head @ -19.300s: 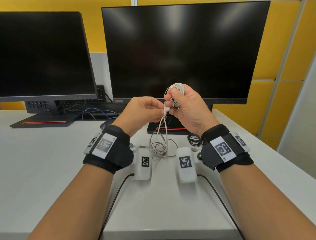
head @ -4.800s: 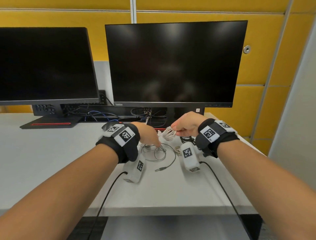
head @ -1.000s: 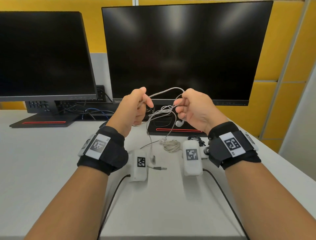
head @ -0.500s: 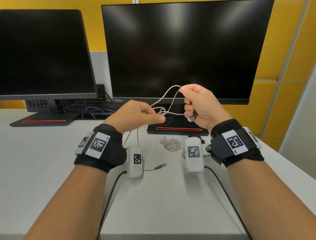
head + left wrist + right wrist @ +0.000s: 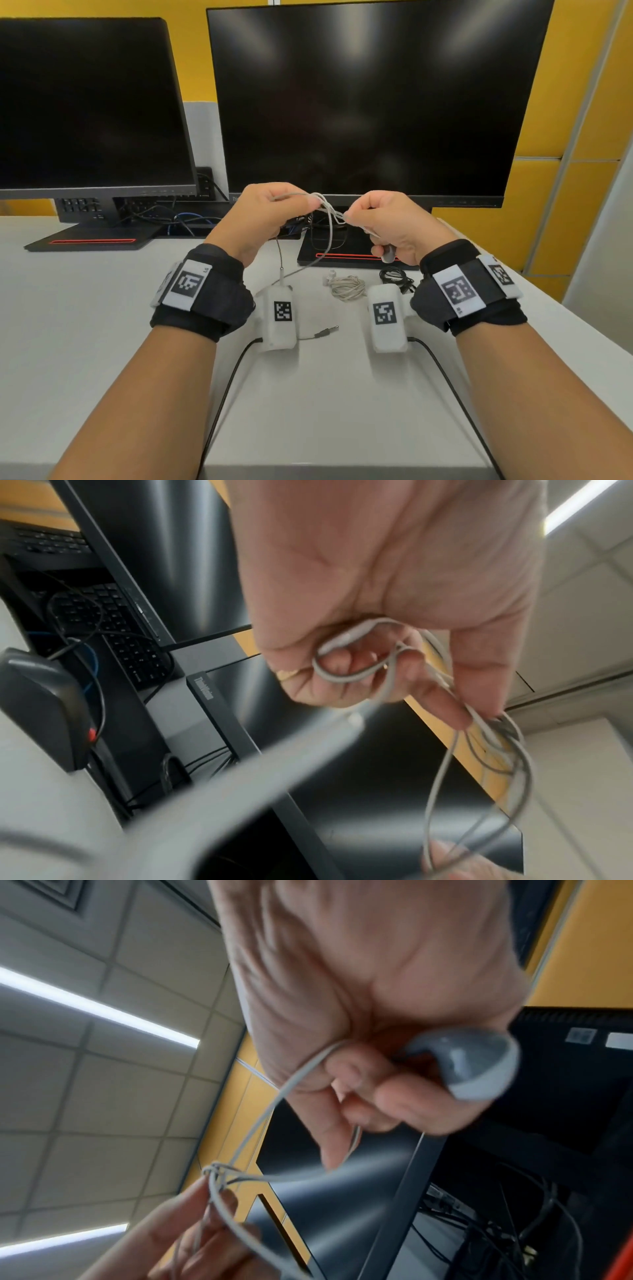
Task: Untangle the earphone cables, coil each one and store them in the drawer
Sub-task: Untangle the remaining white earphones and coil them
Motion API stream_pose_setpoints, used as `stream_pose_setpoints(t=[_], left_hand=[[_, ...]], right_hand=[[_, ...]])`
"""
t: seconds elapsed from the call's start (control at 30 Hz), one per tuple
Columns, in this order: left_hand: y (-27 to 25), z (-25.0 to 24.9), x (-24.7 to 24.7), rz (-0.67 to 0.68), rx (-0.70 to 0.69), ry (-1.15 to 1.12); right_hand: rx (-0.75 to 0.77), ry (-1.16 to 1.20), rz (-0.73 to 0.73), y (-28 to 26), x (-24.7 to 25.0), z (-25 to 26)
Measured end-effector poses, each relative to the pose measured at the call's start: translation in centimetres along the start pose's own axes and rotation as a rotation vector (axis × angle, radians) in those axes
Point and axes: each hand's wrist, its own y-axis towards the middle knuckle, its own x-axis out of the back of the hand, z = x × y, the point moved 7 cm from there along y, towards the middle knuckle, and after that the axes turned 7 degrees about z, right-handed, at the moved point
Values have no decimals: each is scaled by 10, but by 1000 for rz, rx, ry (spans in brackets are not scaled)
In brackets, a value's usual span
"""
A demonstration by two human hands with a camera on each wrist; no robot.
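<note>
Both hands hold a grey earphone cable point(image 5: 328, 209) in the air above the white desk point(image 5: 85, 325). My left hand point(image 5: 270, 212) pinches its tangled loops point(image 5: 493, 739) between thumb and fingers. My right hand point(image 5: 383, 222) grips the cable and keeps an earbud point(image 5: 469, 1064) tucked under its curled fingers. A small knot point(image 5: 215, 1172) sits between the hands. The cable's tail hangs down to the desk and ends in a jack plug point(image 5: 327, 331). A coiled white earphone point(image 5: 346, 287) lies on the desk, and a coiled black one point(image 5: 394, 275) beside it. No drawer is in view.
Two dark monitors point(image 5: 370, 99) point(image 5: 85, 102) stand at the back on stands with red stripes. Cables and a keyboard point(image 5: 113, 626) lie beneath them, and a black mouse point(image 5: 37, 707) is at the left. Camera cords trail off the desk's front edge.
Since half a second ago my hands have drawn closer together and level, and the cable loop between them has tightened. Five seconds ago the white coil was in my right hand; it now lies on the desk.
</note>
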Motion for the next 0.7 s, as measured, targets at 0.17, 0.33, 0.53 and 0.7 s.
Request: stream_pose_setpoints(t=[0.17, 0.33, 0.53, 0.7], left_hand=[[4, 8, 7, -133, 33, -58], [6, 10, -2, -157, 38, -85], [7, 13, -5, -158, 43, -108], [8, 15, -4, -165, 67, -78]], right_hand=[[60, -5, 126, -3, -14, 6], [141, 115, 72, -2, -14, 18], [276, -17, 81, -7, -18, 25], [279, 49, -11, -5, -10, 26]])
